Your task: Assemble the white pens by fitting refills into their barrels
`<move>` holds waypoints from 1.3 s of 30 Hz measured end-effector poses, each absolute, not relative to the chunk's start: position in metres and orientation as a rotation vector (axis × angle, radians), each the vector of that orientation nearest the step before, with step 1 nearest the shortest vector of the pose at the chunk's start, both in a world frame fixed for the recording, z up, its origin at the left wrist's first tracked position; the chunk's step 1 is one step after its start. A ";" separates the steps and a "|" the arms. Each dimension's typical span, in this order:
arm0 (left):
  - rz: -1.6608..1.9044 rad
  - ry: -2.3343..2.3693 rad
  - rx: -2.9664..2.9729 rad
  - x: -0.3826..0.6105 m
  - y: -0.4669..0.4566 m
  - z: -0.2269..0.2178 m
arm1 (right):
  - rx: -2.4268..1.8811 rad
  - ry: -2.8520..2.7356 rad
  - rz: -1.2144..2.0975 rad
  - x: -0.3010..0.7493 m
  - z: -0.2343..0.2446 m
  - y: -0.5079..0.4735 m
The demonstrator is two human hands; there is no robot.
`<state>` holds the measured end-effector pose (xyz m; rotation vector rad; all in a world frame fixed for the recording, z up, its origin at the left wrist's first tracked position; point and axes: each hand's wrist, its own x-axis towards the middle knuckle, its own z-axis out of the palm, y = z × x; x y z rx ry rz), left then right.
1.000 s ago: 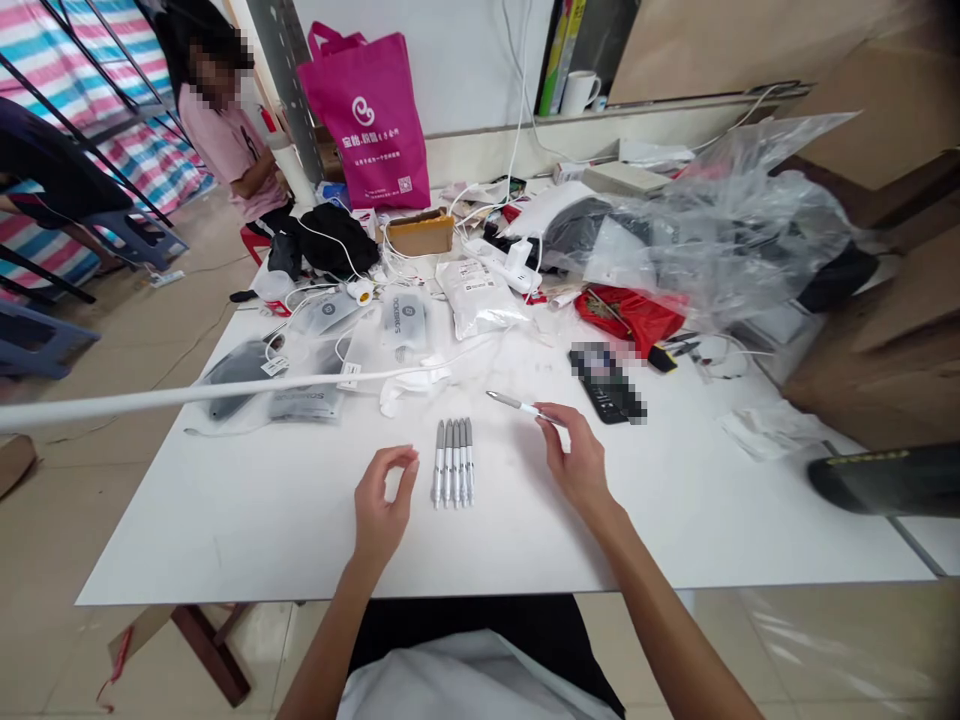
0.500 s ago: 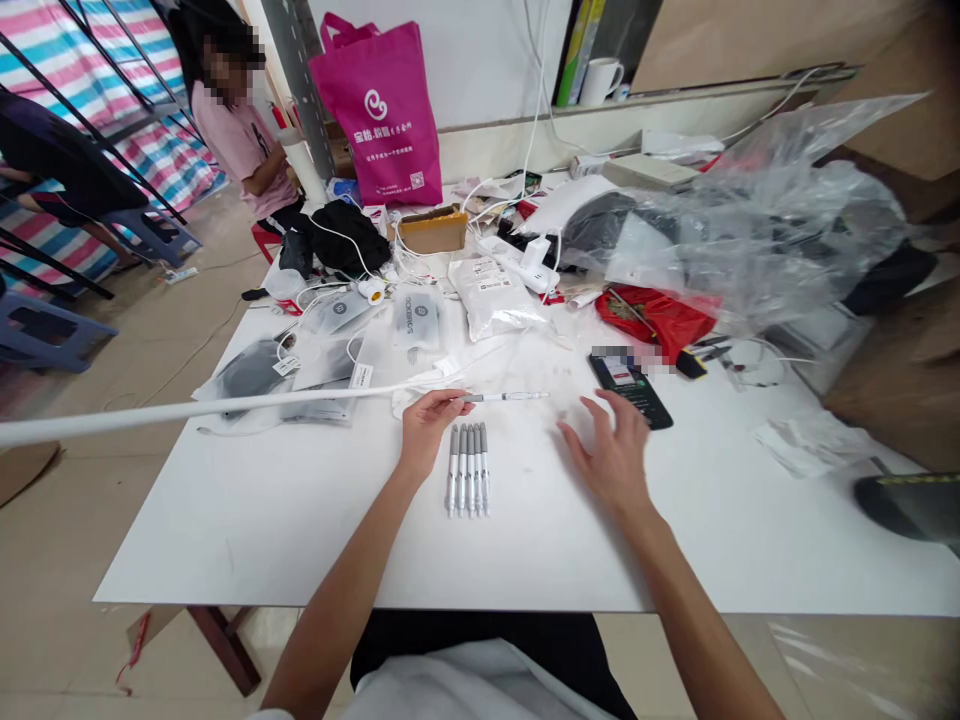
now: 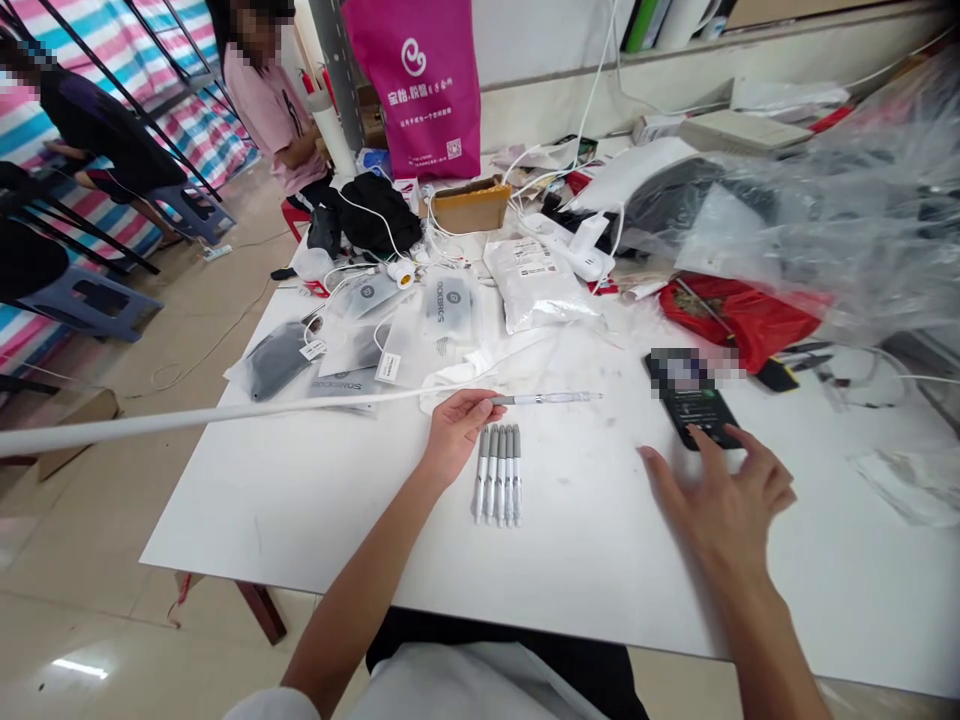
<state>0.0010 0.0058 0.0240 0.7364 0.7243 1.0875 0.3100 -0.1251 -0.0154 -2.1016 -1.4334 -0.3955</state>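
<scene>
Between the thumb and fingers of my left hand (image 3: 459,432) is the grey grip end of a pen (image 3: 551,398), its clear and white barrel pointing right. Just below it, several matching pens (image 3: 498,476) lie side by side on the white table (image 3: 315,530), grey ends away from me. My right hand (image 3: 724,490) has its fingers spread and holds nothing. Its fingertips are over or at the near edge of a black smartphone (image 3: 694,400) with a lit screen; I cannot tell whether they touch it.
Plastic-wrapped packets (image 3: 442,305), a white parcel (image 3: 536,285) and a power strip (image 3: 574,245) crowd the far side. A red bag (image 3: 750,320) and clear plastic sheeting (image 3: 817,200) lie at the right. A white cable (image 3: 225,415) crosses the left. Other people sit beyond the table.
My right hand has moved right and toward me, to the phone's near edge. My left hand still holds the pen. The whole view has shifted and turned.
</scene>
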 end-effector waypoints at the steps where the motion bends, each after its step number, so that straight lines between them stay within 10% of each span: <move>1: 1.085 0.726 0.735 0.001 0.006 0.024 | -2.109 -1.427 -0.391 0.310 -0.016 -0.125; 39: 1.055 0.611 0.360 0.000 0.005 0.031 | -2.207 -1.439 -0.345 0.337 -0.006 -0.109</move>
